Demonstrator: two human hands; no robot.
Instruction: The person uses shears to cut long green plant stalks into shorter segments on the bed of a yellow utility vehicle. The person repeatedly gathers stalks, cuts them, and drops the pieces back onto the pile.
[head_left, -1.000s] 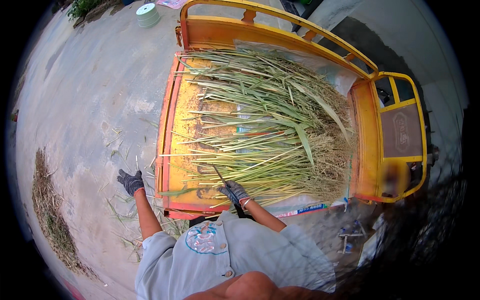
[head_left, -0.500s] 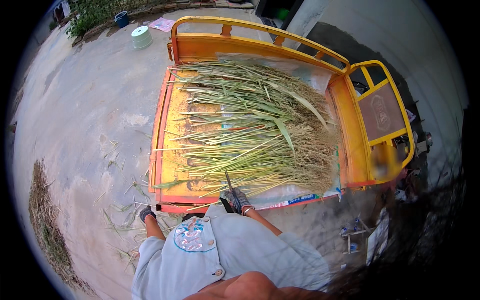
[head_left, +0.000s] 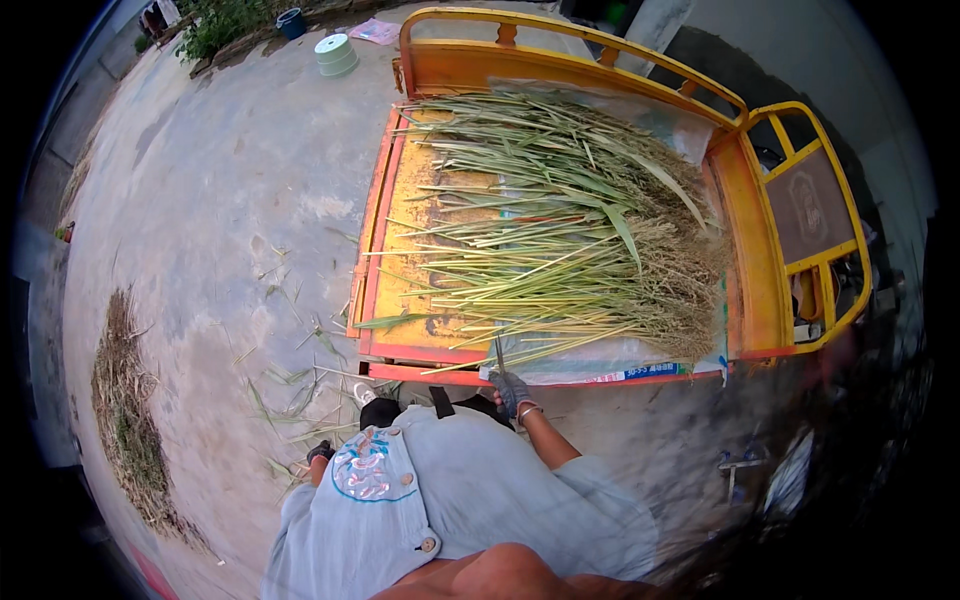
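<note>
Right hand [head_left: 510, 388] gloved, grip clenched on a knife [head_left: 498, 353] at the orange cart bed's [head_left: 405, 250] near edge, blade pointing away toward the stalks [head_left: 560, 230]. Left hand [head_left: 320, 452] mostly hidden behind shirt; grip unclear.

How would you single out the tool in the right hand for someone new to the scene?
Start at the orange metal cart bed piled with long green stalks. At its near edge, the grey-gloved right hand holds a thin dark blade pointing up into the stalks: the only dark, straight piece among pale green stems.
</note>
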